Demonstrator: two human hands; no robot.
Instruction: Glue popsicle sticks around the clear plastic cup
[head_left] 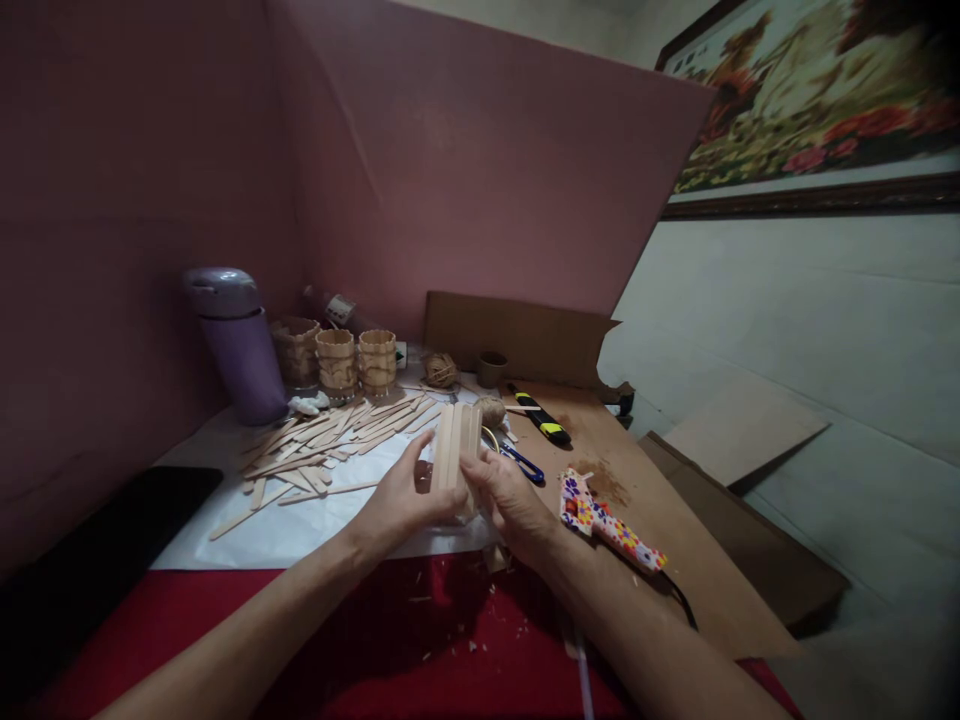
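Note:
Between my two hands is a piece made of wooden sticks (448, 450), set upright side by side. My left hand (401, 495) grips it from the left, thumb up along its edge. On the right side my right hand (510, 495) holds it with bent fingers. A clear round part shows under the sticks, partly hidden by my fingers. Loose wooden sticks (322, 450) lie in a heap on the white sheet (225, 530) to the left. Just behind my right hand are blue-handled scissors (525, 464) and a ball of twine (491, 411).
A purple bottle (244, 360) and stick-covered cups (377, 362) stand at the back left. A black and yellow cutter (541, 415) and a flowered glue gun (607, 522) lie on the cardboard (675, 560) at right. Small scraps dot the red cloth (360, 640).

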